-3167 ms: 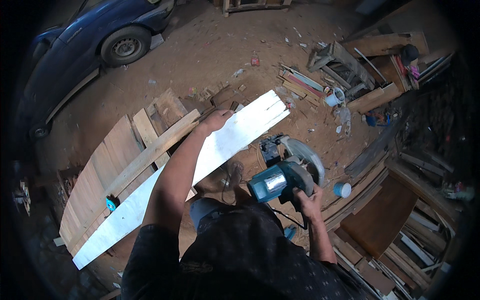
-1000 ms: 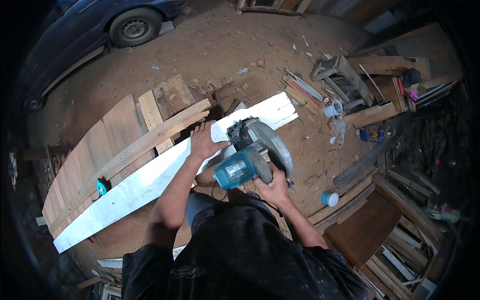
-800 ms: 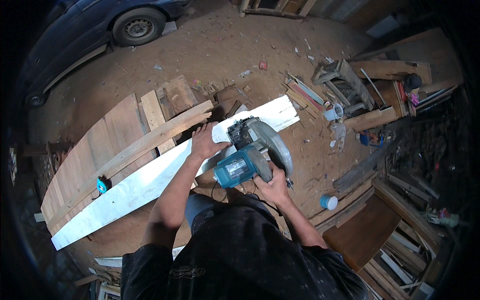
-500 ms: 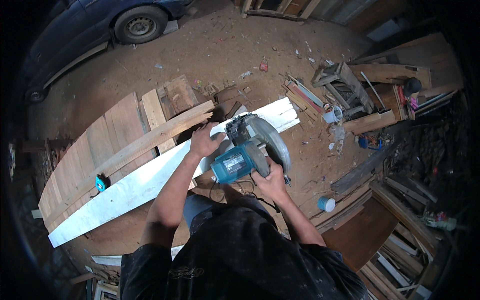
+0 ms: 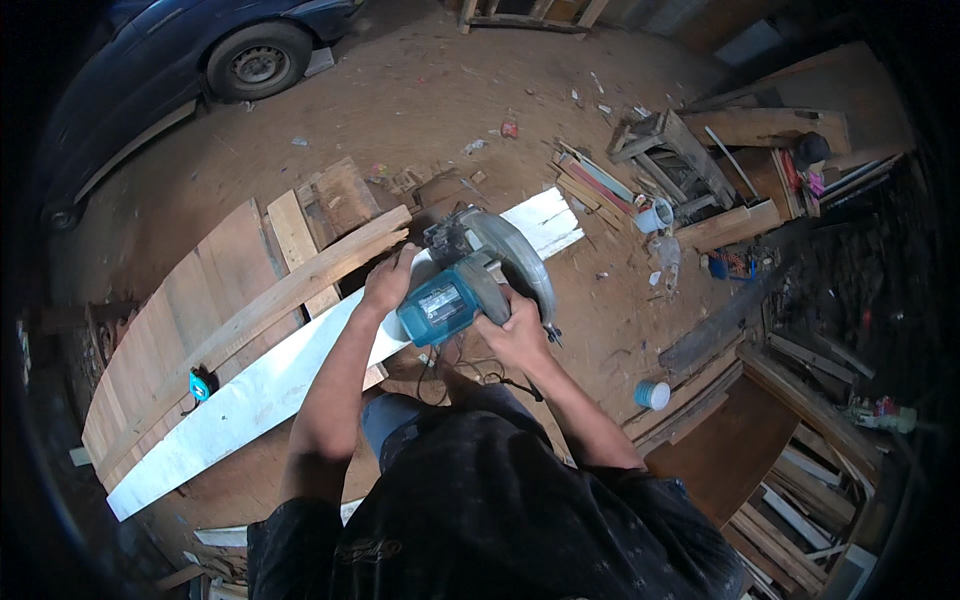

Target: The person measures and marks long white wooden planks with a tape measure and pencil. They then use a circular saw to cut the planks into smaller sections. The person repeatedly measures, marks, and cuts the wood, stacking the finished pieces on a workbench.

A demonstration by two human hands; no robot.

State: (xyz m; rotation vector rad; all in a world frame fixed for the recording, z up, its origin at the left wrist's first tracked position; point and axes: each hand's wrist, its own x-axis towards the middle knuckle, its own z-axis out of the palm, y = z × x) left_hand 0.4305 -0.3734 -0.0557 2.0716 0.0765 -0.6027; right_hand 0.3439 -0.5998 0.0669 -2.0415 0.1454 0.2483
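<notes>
My right hand (image 5: 515,330) is closed around the rear handle of a teal circular saw (image 5: 440,308). The saw sits across a long white-faced board (image 5: 250,400), close to its right end, with the round guard on the right side. To the left of the saw, my left hand (image 5: 388,282) holds the same board, fingers reaching to its far edge; the fingertips are partly hidden. Alongside the board's far side runs a rough timber plank (image 5: 270,300). A teal tape measure (image 5: 201,384) rests at that plank's near edge.
Wide planks (image 5: 200,290) lie beyond the timber. A cord (image 5: 430,375) hangs by my legs. To the right are a wooden frame (image 5: 660,150), a white bucket (image 5: 655,215), a small tub (image 5: 652,395) and stacked lumber (image 5: 800,500). A dark car (image 5: 150,90) stands far left.
The saw has shifted slightly toward the board's far edge, with my right hand still on its handle. My left thumb has drawn in closer to the fingers. The whole view has shifted a little.
</notes>
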